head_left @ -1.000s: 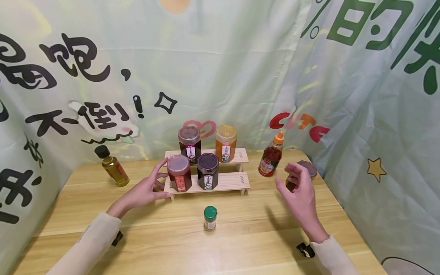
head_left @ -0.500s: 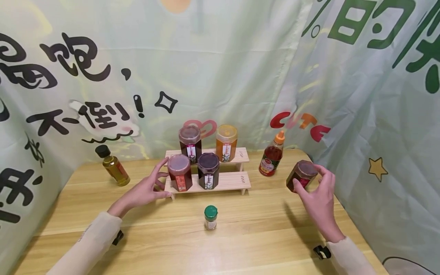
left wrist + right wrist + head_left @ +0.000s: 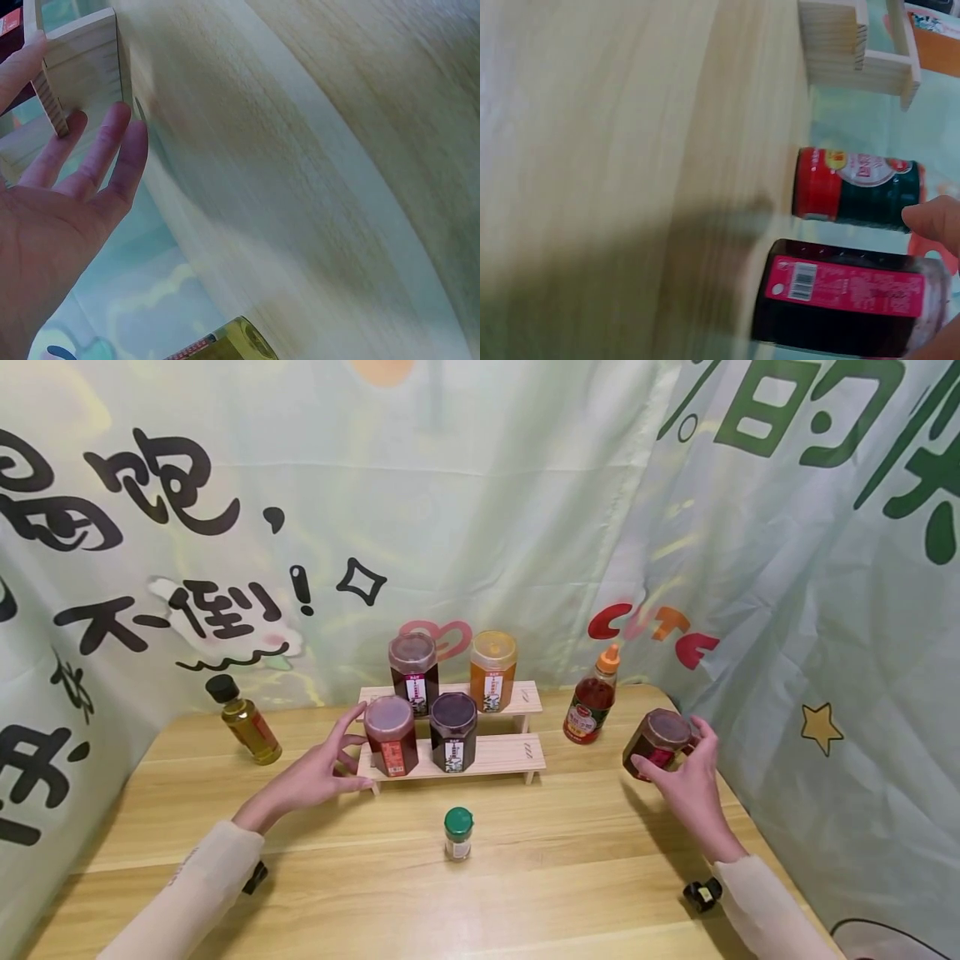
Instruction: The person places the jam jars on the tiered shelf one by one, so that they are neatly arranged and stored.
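Note:
At the left end of a two-tier wooden rack (image 3: 487, 760), my left hand (image 3: 318, 768) rests with spread fingers, thumb by the lower step's leg. The left wrist view shows those fingers (image 3: 112, 142) beside the rack's end panel. On the lower step stand a reddish jar (image 3: 390, 739) and a dark jar (image 3: 453, 735); a purple jar (image 3: 414, 672) and an orange jar (image 3: 492, 672) stand above. My right hand (image 3: 693, 785) reaches around a dark hexagonal jar (image 3: 652, 743) with a pink label. In the right wrist view its thumb (image 3: 934, 217) stays apart from this jar.
A red sauce bottle (image 3: 590, 702) with an orange nozzle stands just left of the right-hand jar. An oil bottle (image 3: 251, 727) is at the far left. In front of the rack stands a green-capped shaker (image 3: 458, 835). Printed cloth (image 3: 525, 527) hangs behind the table.
My right hand has moved from in front of the dark jar to its right side, then in closer, thumb across its front. The jar has stayed put. My left hand keeps its place.

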